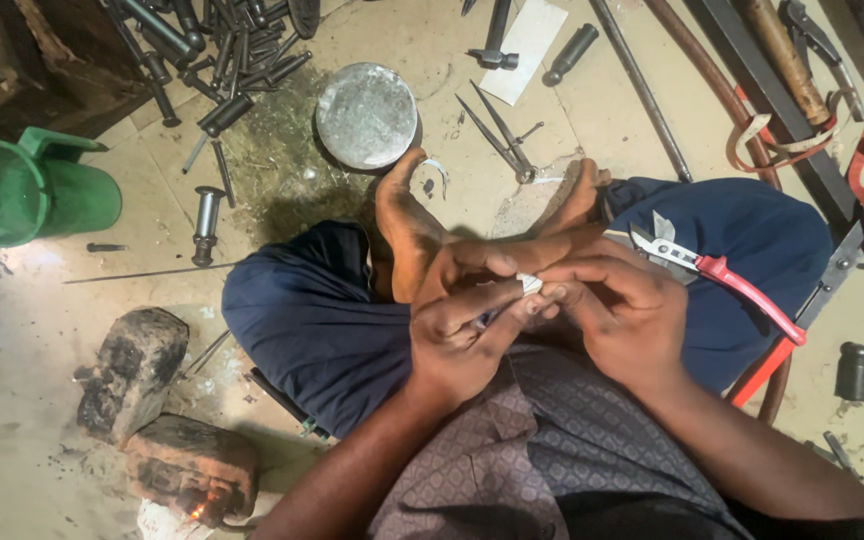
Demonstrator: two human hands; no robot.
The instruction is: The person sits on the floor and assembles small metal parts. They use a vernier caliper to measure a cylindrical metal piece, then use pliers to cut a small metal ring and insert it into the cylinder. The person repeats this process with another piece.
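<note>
I sit cross-legged on the floor in dark blue trousers (312,320). My left hand (467,335) and my right hand (617,310) meet over my lap, and their fingertips pinch a small white piece (530,284) between them. What the piece is cannot be told. Red-handled snips (722,275) lie on my right knee, just beyond my right hand. My bare feet (407,215) rest on the floor ahead.
A round grey metal block (366,115) stands ahead of my feet, with pointed dividers (497,130) beside it. A heap of dark metal punches (212,50) lies far left, near a green plastic jug (27,190). Two sooty bricks (157,420) hold embers at my left.
</note>
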